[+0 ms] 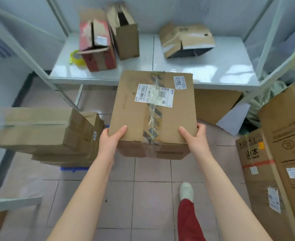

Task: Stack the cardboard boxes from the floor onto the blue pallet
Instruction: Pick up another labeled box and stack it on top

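I hold a taped brown cardboard box [153, 112] with a white shipping label up in the air, in the middle of the view. My left hand [111, 138] grips its near left corner, thumb on top. My right hand [194, 136] grips its near right corner the same way. To the left stands a stack of cardboard boxes [47, 134] on the blue pallet [74, 168], of which only a small blue edge shows under the stack.
A white metal shelf [212, 70] ahead carries a red-brown open box [97, 47], a tall open box [124, 32], a crushed box [186, 40] and a yellow tape roll [76, 58]. Tall cartons [272, 171] stand at the right. Another box [214, 103] lies under the shelf. My foot [186, 191] is on the tiled floor.
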